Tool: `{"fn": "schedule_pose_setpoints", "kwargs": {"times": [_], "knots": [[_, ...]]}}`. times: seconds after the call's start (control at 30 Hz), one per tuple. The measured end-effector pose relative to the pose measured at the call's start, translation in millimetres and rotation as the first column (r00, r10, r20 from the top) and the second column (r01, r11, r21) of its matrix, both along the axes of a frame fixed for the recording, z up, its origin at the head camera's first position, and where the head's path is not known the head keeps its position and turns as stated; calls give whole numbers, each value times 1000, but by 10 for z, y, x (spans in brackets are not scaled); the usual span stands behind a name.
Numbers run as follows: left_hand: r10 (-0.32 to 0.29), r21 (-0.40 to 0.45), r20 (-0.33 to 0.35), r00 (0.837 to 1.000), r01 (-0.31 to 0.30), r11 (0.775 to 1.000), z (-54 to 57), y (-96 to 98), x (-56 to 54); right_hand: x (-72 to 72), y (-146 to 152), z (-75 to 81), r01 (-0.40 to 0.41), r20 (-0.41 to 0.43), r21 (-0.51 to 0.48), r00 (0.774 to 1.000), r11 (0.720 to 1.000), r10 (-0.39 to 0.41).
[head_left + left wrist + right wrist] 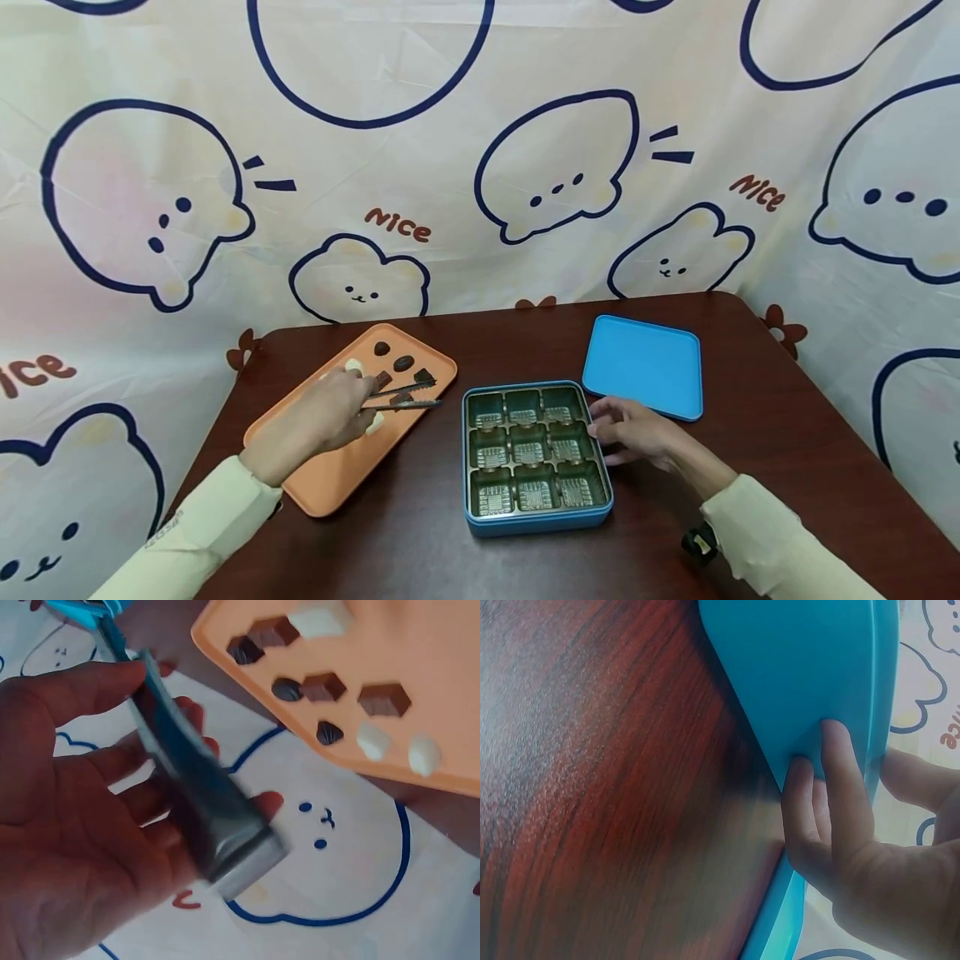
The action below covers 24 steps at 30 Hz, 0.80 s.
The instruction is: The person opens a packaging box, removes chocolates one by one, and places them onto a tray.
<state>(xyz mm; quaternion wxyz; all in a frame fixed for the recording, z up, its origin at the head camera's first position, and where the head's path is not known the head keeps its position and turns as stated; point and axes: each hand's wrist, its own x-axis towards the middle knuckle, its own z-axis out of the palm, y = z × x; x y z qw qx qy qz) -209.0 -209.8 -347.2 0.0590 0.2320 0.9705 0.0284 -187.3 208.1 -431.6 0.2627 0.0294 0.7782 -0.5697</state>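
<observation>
My left hand holds metal tongs over the right side of an orange tray. The tongs' two arms are spread apart above the chocolates; whether they touch any cannot be told. On the tray lie dark chocolates, brown block-shaped ones and white ones. With its fingers against the outer wall and the thumb by the rim, my right hand touches the right side of a blue box. Inside the box, a gold-coloured insert has several square compartments, with no chocolates visible in them.
A blue lid lies on the dark brown wooden table, behind and right of the box. Bare tabletop separates the tray from the box. A printed cloth hangs behind and beside the table.
</observation>
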Motion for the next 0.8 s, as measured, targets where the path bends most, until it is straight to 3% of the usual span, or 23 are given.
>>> {"fn": "schedule_pose_setpoints", "kwargs": {"times": [0.2,0.57,0.8], "knots": [[32,0,24,999,-32,999,-95,66,145,-7,-3,-10,2,3,5,1000,1000,-2],[83,50,125,989,-90,995,-329,188,299,-9,3,-6,2,-1,-6,1000,1000,-2],[119,98,126,985,-132,986,-473,236,372,-13,2,-3,4,-2,-11,1000,1000,-4]]}}
